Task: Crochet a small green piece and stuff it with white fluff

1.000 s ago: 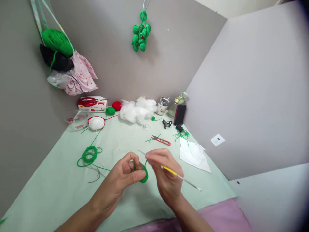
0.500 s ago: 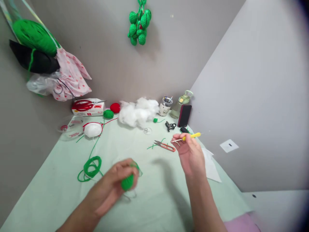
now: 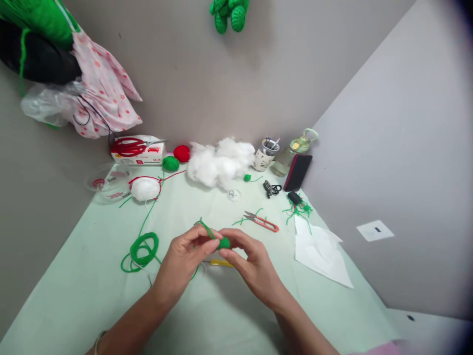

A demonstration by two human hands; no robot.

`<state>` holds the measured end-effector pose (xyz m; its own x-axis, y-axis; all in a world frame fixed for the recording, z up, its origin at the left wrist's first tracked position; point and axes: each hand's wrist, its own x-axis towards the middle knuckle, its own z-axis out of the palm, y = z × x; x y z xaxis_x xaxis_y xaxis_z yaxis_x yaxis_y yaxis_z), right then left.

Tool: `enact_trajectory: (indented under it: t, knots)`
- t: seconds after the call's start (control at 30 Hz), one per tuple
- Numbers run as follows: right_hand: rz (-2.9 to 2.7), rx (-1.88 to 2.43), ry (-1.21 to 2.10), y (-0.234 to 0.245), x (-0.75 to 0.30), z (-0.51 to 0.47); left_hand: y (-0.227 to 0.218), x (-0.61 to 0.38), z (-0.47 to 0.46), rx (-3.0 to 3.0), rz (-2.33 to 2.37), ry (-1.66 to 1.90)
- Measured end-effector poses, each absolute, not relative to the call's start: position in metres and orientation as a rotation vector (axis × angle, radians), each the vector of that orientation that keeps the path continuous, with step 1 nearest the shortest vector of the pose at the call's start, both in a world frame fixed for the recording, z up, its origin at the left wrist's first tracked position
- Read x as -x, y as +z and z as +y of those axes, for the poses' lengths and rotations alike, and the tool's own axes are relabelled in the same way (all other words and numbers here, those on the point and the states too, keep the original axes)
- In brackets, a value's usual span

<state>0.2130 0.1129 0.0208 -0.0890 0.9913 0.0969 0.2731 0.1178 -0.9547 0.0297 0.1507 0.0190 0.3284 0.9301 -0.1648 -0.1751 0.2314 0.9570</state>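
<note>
Both hands meet above the pale green table cloth (image 3: pixel 74 296). My left hand (image 3: pixel 185 264) and my right hand (image 3: pixel 251 266) pinch a small green crocheted piece (image 3: pixel 223 242) between their fingertips. A green yarn strand (image 3: pixel 205 228) runs up and left from the piece over my left fingers. The yellow-handled crochet hook (image 3: pixel 221 263) lies on the cloth just under the hands, partly hidden by them. A loose coil of green yarn (image 3: pixel 142 249) lies to the left of my left hand.
Orange thread snips (image 3: pixel 263 222) and a white tissue (image 3: pixel 321 249) lie to the right. At the back stand white stuffing (image 3: pixel 219 162), a red ball (image 3: pixel 182 153), a green ball (image 3: pixel 170 163), red scissors on a box (image 3: pixel 135 148), a jar, a bottle and a phone (image 3: pixel 297 172).
My right hand came back from the far right, and the yellow hook now lies on the cloth. Both hands closed together on the green piece.
</note>
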Motion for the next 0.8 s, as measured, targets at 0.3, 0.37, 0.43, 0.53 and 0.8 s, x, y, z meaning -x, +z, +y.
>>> enact_trajectory:
  t: [0.3,0.37,0.43,0.53,0.8]
  knots:
    - [-0.780,1.118,1.257,-0.004,-0.224,0.138,0.011,0.002,0.130,-1.067,0.799,0.663]
    - [-0.659,1.041,1.325,-0.004,-0.226,0.138,0.003,0.013,0.122,-1.191,0.726,0.471]
    - [-0.612,0.991,1.373,-0.001,-0.226,0.136,-0.002,0.025,0.119,-1.290,0.810,0.450]
    - [-0.658,0.939,1.483,0.003,-0.223,0.131,0.001,0.038,0.123,-1.256,1.182,0.667]
    - [-1.270,1.188,1.207,-0.003,-0.189,0.114,0.015,-0.011,0.136,-1.216,1.042,0.817]
